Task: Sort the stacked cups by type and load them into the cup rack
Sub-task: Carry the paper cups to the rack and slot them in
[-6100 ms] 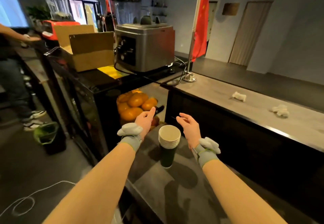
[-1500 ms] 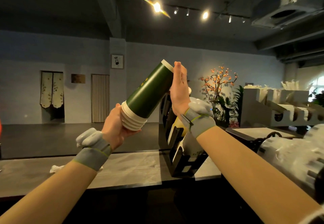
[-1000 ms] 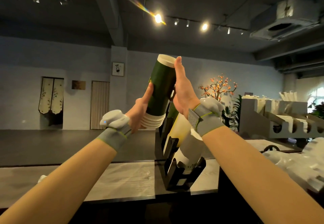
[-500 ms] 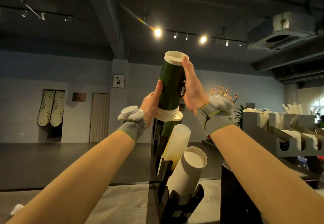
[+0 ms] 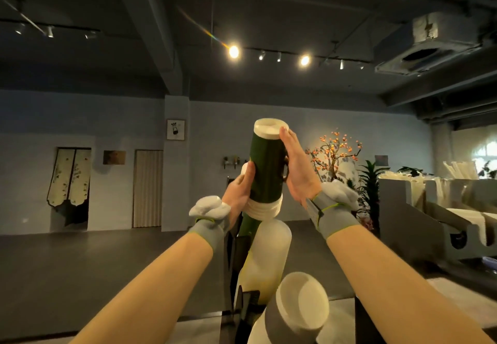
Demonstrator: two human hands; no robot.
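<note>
between left hand (image 5: 238, 193) and right hand (image 5: 297, 171): green cup stack (image 5: 266, 171).

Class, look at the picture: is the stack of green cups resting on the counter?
No. Both the left hand and the right hand hold the green cup stack raised above the cup rack.

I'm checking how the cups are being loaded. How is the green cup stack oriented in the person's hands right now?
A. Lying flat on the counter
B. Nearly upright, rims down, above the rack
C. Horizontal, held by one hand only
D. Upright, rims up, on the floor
B: the green cup stack stands nearly upright, white rims at the bottom, between the left hand and right hand, above the cup rack.
</note>
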